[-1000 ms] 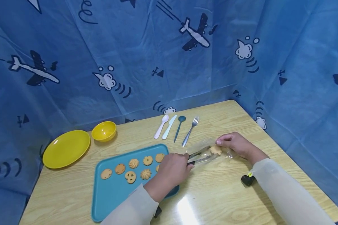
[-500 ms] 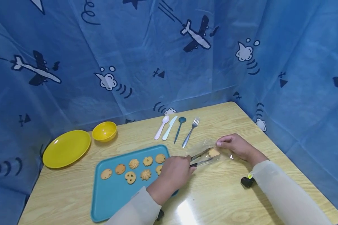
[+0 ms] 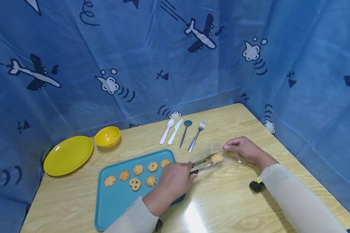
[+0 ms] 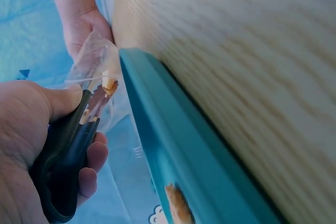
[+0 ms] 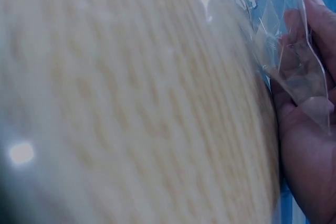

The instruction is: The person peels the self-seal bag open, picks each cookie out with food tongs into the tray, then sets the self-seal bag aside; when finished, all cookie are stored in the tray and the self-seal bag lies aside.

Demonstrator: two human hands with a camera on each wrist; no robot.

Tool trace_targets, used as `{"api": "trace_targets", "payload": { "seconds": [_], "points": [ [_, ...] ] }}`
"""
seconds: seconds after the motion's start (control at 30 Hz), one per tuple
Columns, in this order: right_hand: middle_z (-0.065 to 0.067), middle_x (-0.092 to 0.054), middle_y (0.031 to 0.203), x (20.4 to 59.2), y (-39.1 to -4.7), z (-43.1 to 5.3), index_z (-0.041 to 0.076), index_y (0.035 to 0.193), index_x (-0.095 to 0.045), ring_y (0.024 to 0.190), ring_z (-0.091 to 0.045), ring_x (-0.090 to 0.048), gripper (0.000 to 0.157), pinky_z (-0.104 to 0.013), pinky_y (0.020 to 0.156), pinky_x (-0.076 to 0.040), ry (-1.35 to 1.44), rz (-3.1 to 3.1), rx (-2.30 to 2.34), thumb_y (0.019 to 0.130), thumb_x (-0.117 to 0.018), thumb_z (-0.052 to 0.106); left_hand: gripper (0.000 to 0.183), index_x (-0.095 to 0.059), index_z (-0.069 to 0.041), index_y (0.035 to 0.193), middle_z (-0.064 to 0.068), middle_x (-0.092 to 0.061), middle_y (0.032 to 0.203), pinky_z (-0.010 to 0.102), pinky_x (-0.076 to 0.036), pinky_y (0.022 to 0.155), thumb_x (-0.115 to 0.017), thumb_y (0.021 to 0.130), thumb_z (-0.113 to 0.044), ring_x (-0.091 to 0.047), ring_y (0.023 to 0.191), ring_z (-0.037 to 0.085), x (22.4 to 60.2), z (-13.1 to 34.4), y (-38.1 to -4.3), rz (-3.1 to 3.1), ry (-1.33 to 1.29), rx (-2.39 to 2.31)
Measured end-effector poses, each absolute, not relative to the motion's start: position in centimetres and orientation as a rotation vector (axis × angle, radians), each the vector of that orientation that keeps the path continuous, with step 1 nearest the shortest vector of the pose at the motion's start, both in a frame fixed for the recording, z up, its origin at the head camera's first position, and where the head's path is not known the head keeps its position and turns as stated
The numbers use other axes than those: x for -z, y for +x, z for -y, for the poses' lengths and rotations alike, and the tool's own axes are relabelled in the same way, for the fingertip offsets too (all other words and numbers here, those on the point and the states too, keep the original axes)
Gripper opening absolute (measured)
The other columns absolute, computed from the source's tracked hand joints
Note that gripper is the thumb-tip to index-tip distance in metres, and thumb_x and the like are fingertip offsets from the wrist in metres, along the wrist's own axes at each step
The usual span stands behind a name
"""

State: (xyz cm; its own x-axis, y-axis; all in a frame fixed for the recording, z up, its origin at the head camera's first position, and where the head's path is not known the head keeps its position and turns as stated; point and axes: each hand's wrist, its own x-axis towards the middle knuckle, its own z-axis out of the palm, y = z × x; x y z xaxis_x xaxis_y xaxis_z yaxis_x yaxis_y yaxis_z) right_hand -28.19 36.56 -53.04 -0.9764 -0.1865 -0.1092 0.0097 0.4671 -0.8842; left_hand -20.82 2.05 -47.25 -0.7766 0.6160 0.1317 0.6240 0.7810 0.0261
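Note:
In the head view my left hand (image 3: 175, 178) reaches over the tray's right side and grips a pair of tongs (image 3: 203, 160). Their black handles (image 4: 65, 153) lie between thumb and curled fingers in the left wrist view. A scalloped cookie (image 3: 216, 158) is at the tong tips, inside a clear plastic bag (image 4: 93, 59). My right hand (image 3: 243, 149) pinches the bag's edge between thumb and finger, and the film drapes across its palm in the right wrist view. Several cookies (image 3: 138, 170) lie in rows on the teal tray (image 3: 113, 207).
Behind the bag lie a pink spoon (image 3: 167, 131), a pale knife (image 3: 175, 132), a dark teal spoon (image 3: 185, 133) and a metal fork (image 3: 197, 136). A yellow plate (image 3: 68, 156) and yellow bowl (image 3: 107, 137) stand at the back left. A blue curtain (image 3: 151, 64) hangs along the table's far edges.
My left hand, with the tongs, has drawn slightly left. The cookie inside the bag has shifted left too, away from my right hand, which stays in place.

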Motion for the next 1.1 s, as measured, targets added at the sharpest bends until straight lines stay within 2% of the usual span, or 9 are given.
{"api": "trace_targets", "payload": {
  "seconds": [0.17,0.3,0.5,0.7,0.8,0.83,0.9,1.0,1.1],
  "points": [
    [-0.004,-0.075,0.110,53.1,-28.5,-36.4,0.008,0.108,-0.079,0.101,-0.016,-0.065,0.033,-0.027,0.094,-0.048,-0.143,-2.544,1.492,0.093,-0.076,0.036,0.045,-0.072,-0.014,0.127,0.002,-0.079,0.096,0.034,-0.054,0.060,-0.061,0.100,-0.049,-0.072,0.074,0.019,46.7,0.3,-20.0,2.848,-0.983,0.159],
    [-0.004,-0.075,0.112,53.1,-28.6,-36.1,0.010,0.108,-0.079,0.104,-0.017,-0.064,0.034,-0.034,0.099,-0.046,-0.135,-2.559,1.464,0.093,-0.076,0.040,0.046,-0.072,-0.015,0.127,0.003,-0.079,0.099,0.038,-0.057,0.064,-0.063,0.099,-0.050,-0.074,0.078,0.022,46.4,3.9,-18.8,2.817,-0.934,0.225],
    [-0.002,-0.074,0.117,52.8,-28.3,-36.1,0.017,0.108,-0.080,0.110,-0.019,-0.063,0.034,-0.042,0.104,-0.042,-0.119,-2.591,1.392,0.093,-0.074,0.046,0.046,-0.075,-0.014,0.123,0.001,-0.080,0.099,0.036,-0.059,0.069,-0.073,0.093,-0.048,-0.075,0.084,0.016,46.0,10.3,-16.6,2.769,-0.826,0.243],
    [-0.004,-0.074,0.118,52.7,-28.1,-36.3,0.014,0.109,-0.079,0.110,-0.019,-0.062,0.036,-0.041,0.103,-0.043,-0.113,-2.600,1.376,0.094,-0.073,0.045,0.047,-0.075,-0.016,0.124,-0.002,-0.079,0.102,0.039,-0.060,0.075,-0.074,0.091,-0.050,-0.074,0.088,0.015,44.9,16.0,-14.8,2.952,-0.619,0.234],
    [-0.004,-0.074,0.117,52.8,-28.1,-36.3,0.015,0.109,-0.079,0.111,-0.019,-0.062,0.035,-0.041,0.104,-0.043,-0.099,-2.609,1.365,0.093,-0.073,0.046,0.047,-0.075,-0.020,0.124,-0.005,-0.078,0.098,0.037,-0.058,0.072,-0.074,0.090,-0.052,-0.071,0.080,0.011,44.7,18.5,-14.3,3.041,-0.518,0.224],
    [-0.004,-0.074,0.117,52.7,-28.1,-36.3,0.015,0.109,-0.079,0.111,-0.019,-0.062,0.035,-0.042,0.104,-0.043,-0.107,-2.618,1.355,0.094,-0.072,0.046,0.047,-0.075,-0.021,0.125,-0.007,-0.077,0.092,0.036,-0.057,0.070,-0.074,0.090,-0.052,-0.069,0.075,0.010,44.7,19.3,-14.2,3.071,-0.482,0.220],
    [-0.004,-0.074,0.118,52.7,-28.0,-36.4,0.015,0.110,-0.079,0.113,-0.021,-0.062,0.036,-0.043,0.105,-0.042,-0.121,-2.628,1.342,0.095,-0.071,0.046,0.049,-0.074,-0.021,0.126,-0.009,-0.072,0.081,0.033,-0.052,0.064,-0.074,0.089,-0.052,-0.060,0.066,0.007,44.6,20.9,-14.0,3.129,-0.418,0.216],
    [-0.005,-0.074,0.118,52.6,-28.0,-36.4,0.015,0.110,-0.079,0.113,-0.021,-0.062,0.036,-0.043,0.105,-0.043,-0.136,-2.642,1.329,0.096,-0.070,0.046,0.052,-0.073,-0.017,0.127,-0.010,-0.066,0.073,0.032,-0.046,0.061,-0.075,0.089,-0.052,-0.050,0.061,0.006,44.6,23.3,-13.8,3.189,-0.330,0.194],
    [-0.005,-0.073,0.119,52.5,-28.0,-36.3,0.012,0.112,-0.079,0.112,-0.017,-0.062,0.036,-0.037,0.102,-0.045,-0.152,-2.634,1.337,0.097,-0.070,0.043,0.053,-0.073,-0.014,0.127,-0.009,-0.070,0.079,0.033,-0.049,0.061,-0.075,0.089,-0.052,-0.051,0.062,0.006,44.9,25.7,-13.6,3.209,-0.287,0.184]
  ]
}}
